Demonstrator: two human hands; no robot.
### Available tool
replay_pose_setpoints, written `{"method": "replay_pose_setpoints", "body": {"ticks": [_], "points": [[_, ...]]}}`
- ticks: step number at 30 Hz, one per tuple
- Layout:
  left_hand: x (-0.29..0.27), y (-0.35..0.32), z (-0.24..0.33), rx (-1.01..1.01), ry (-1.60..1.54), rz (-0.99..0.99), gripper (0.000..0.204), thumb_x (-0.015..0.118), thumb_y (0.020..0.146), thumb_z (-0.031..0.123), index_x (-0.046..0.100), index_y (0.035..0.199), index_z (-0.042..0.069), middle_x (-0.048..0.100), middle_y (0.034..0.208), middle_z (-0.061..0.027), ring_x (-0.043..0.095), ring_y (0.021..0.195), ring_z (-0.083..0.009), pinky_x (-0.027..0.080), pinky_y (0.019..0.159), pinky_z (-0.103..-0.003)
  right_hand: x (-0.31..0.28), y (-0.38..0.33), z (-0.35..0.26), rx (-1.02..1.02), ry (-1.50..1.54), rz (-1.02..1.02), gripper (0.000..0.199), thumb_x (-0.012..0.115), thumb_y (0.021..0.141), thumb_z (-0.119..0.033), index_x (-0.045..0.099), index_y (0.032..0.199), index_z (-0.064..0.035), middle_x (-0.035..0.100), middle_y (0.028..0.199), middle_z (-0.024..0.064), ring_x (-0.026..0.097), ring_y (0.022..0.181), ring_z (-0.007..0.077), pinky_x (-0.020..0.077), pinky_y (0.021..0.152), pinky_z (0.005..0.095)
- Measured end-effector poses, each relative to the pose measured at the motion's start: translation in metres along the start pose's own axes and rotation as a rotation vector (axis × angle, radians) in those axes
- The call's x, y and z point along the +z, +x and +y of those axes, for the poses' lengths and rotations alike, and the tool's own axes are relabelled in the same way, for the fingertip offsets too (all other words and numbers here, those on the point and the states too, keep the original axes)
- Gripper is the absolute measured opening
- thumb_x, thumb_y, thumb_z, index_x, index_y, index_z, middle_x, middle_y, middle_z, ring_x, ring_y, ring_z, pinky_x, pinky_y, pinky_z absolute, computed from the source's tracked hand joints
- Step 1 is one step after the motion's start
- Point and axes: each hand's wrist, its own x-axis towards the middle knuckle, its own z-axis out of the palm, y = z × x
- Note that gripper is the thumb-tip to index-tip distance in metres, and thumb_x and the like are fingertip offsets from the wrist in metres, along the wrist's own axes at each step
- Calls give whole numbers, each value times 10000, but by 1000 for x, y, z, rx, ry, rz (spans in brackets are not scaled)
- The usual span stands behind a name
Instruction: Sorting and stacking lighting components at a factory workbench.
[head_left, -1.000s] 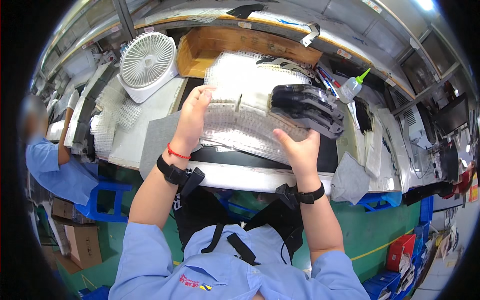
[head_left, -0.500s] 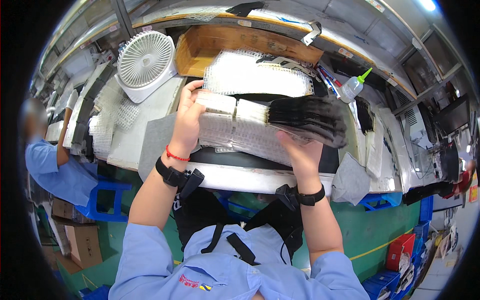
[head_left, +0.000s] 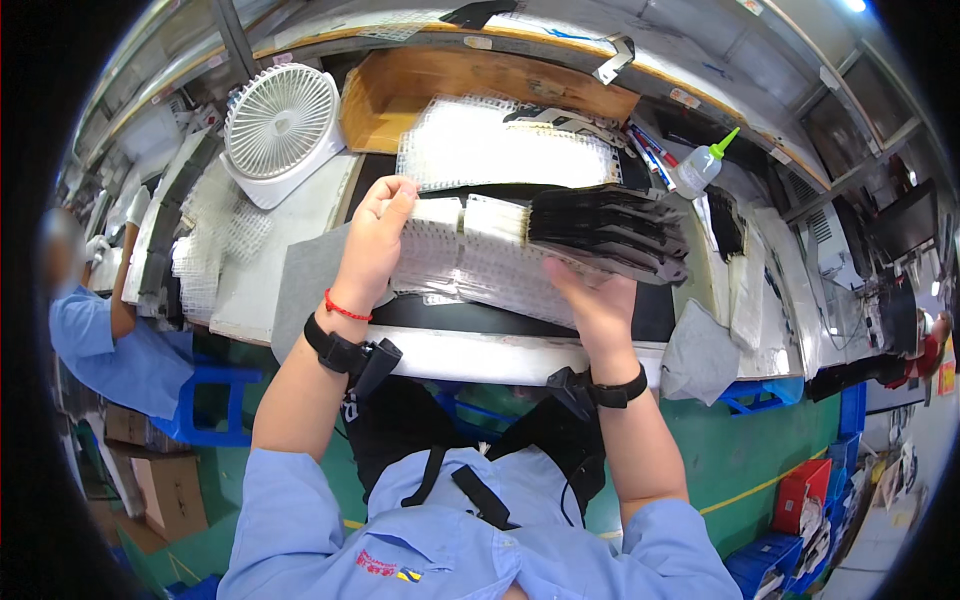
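A thick stack of thin sheets [head_left: 485, 275] lies across both my hands above the dark mat [head_left: 655, 318]. Its left and middle parts are whitish, translucent and perforated, while glossy black strips [head_left: 605, 235] fan out in layers at the right. My left hand [head_left: 378, 235] is closed at the stack's left end, fingers curled in and thumb near the upper corner. My right hand [head_left: 597, 300] grips the near right edge, thumb on top and fingers mostly hidden beneath. Behind the stack lies another pile of white perforated sheets [head_left: 510, 150].
A white fan [head_left: 280, 125] stands left of a wooden box [head_left: 490, 80]. A green-tipped bottle [head_left: 700, 172] and pens [head_left: 650, 155] sit at the right, with a grey cloth [head_left: 700, 355] at the front edge. Another person [head_left: 115, 345] works at the far left.
My left fingers have curled in from reaching up past the stack's end. The black strips, blurred by motion before, now show sharply as separate layers. My right hand keeps its hold.
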Motion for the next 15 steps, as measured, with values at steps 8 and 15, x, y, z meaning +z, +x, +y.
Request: {"method": "replay_pose_setpoints", "body": {"ticks": [8,15], "points": [[0,-5,13,75,238,-269,497,779,805,208,542,1189,-1,612,1027,-27,557,951,-101,441,873,-256,-1,2,-2,28,-154,92,291,740,833,-110,668,1072,39,688,1039,69,588,937,119,460,868,277],[24,-10,52,163,393,-318,243,685,822,-26,626,1056,0,646,985,-12,587,918,-96,472,828,-246,-12,-6,-35,-32,-70,117,350,758,790,-30,631,1111,25,668,1052,51,587,962,136,456,884,286]]}}
